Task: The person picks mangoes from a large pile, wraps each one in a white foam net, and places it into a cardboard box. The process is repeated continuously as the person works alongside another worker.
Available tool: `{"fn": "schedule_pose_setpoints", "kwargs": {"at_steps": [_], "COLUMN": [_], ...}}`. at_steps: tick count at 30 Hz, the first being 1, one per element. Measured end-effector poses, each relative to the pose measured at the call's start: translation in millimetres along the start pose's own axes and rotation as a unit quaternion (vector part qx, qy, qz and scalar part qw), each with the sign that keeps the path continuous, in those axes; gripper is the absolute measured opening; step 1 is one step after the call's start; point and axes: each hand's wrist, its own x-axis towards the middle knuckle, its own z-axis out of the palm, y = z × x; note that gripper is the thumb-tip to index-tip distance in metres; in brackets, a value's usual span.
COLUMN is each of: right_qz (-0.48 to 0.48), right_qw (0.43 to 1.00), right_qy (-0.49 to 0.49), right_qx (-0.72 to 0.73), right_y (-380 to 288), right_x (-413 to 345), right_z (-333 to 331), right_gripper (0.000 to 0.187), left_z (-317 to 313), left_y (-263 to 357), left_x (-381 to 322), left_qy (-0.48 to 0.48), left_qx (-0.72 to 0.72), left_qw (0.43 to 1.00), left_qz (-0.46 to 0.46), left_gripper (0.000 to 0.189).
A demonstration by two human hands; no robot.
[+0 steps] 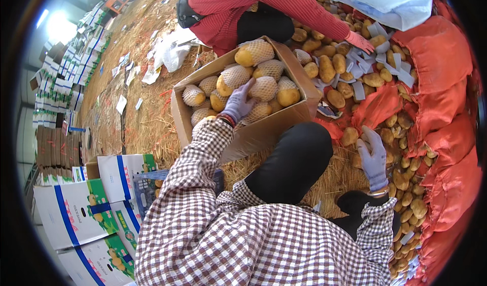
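My left hand (239,104), in a pale purple glove, rests on potatoes in white foam net sleeves inside an open cardboard box (262,134). One netted potato (263,89) lies right beside its fingers; whether the hand grips any is unclear. My right hand (371,153), gloved alike, hovers at the edge of the loose potato heap with fingers spread and nothing visible in it. A bare potato (349,136) lies just left of its fingertips. Another netted potato (255,53) sits on top at the box's far end.
A person in a red jacket (266,4) squats beyond the box, a pink-gloved hand (359,42) over potatoes and paper strips. Red mesh sacks (437,57) line the right side. Printed potato cartons (72,213) and a blue plastic crate (146,189) stand at left. Straw covers the floor.
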Motion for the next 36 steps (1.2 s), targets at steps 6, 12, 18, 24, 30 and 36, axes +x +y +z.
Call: {"fn": "schedule_pose_setpoints", "kwargs": {"at_steps": [6, 12, 18, 24, 30, 36], "right_qz": [0.138, 0.404, 0.259, 0.377, 0.144, 0.101], "right_qw": [0.974, 0.911, 0.918, 0.731, 0.763, 0.916], "right_qy": [-0.087, -0.076, 0.269, 0.410, 0.375, 0.059], "right_qx": [-0.159, -0.042, -0.133, 0.395, 0.507, 0.383], "right_y": [96, 214, 265, 271, 244, 117], "right_x": [4, 14, 130, 305, 303, 104], "right_z": [-6, 5, -46, -121, -92, 34], "right_gripper": [0.049, 0.047, 0.052, 0.050, 0.033, 0.030], "left_z": [-43, 7, 69, 79, 71, 90], "left_y": [55, 246, 299, 297, 304, 278], "left_x": [36, 56, 50, 61, 89, 94], "left_qy": [-0.038, -0.046, -0.387, -0.296, -0.178, -0.087], "left_qx": [0.139, -0.193, 0.079, -0.025, -0.059, -0.107], "left_qw": [0.989, 0.938, 0.851, 0.904, 0.937, 0.949], "left_qz": [0.024, 0.283, 0.347, 0.309, 0.294, 0.282], "left_gripper": [0.079, 0.054, 0.047, 0.055, 0.054, 0.055]}}
